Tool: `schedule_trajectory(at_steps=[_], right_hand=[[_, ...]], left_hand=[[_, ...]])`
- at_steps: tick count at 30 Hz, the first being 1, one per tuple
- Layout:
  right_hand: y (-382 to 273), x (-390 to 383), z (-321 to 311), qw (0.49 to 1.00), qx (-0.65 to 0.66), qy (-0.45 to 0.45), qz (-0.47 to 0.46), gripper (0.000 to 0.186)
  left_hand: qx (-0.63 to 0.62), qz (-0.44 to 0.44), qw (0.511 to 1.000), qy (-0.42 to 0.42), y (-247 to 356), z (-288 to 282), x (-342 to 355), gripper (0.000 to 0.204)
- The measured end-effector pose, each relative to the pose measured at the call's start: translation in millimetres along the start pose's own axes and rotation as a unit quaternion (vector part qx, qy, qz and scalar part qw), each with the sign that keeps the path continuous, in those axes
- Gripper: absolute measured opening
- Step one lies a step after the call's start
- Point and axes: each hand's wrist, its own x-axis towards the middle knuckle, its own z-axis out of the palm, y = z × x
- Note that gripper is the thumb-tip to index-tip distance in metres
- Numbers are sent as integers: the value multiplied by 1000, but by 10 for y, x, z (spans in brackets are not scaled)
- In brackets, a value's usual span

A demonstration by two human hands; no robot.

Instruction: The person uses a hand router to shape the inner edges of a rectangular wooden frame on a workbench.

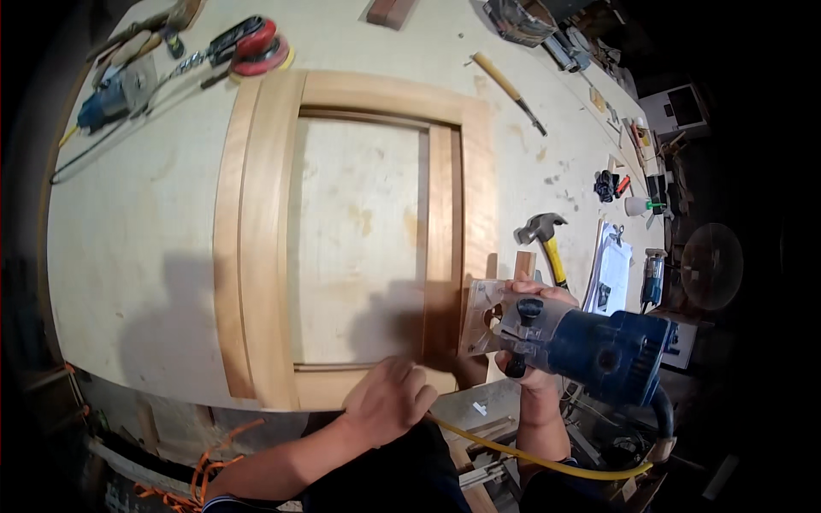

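Observation:
A blue trim router (603, 352) with a clear base plate lies on its side in my right hand (539, 376), whose fingers wrap round it near the base. The base faces the right stile of a pale wooden frame (272, 231) lying on the workbench. My left hand (392, 400) is closed at the frame's near rail; what its curled fingers hold, if anything, is hidden. A yellow cord (534, 456) runs from beside my left hand toward the right, below the router. Just past the router, a claw hammer (547, 239) with a yellow handle lies on the bench.
A red sander (259, 47) rests at the frame's far left corner, with another blue power tool (107, 104) farther left. A wooden-handled chisel (509, 90) lies beyond the frame. To the right are a clipboard with papers (611, 267) and several small tools. Orange cord (205, 470) hangs below the bench.

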Motion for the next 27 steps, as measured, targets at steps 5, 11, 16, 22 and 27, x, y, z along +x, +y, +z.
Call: schedule_trajectory(at_steps=[5, 11, 16, 22, 27], right_hand=[[207, 481, -221, 1000, 5, 9, -1, 90], [653, 1251, -355, 999, -9, -13, -32, 90], [855, 1724, -349, 997, -75, -35, 0, 93], [1065, 1983, -164, 995, -23, -11, 94, 84], [1210, 2048, -133, 991, -48, -16, 121, 85]], left_hand=[[2, 22, 997, 69, 53, 160, -5, 12], [-74, 11, 994, 77, -268, -200, 257, 33], [105, -19, 967, 230, -1231, -1145, 1500, 87], [130, -45, 978, 158, -1910, -1519, 2454, 121], [89, -33, 984, 148, -2079, -1357, 2562, 113]])
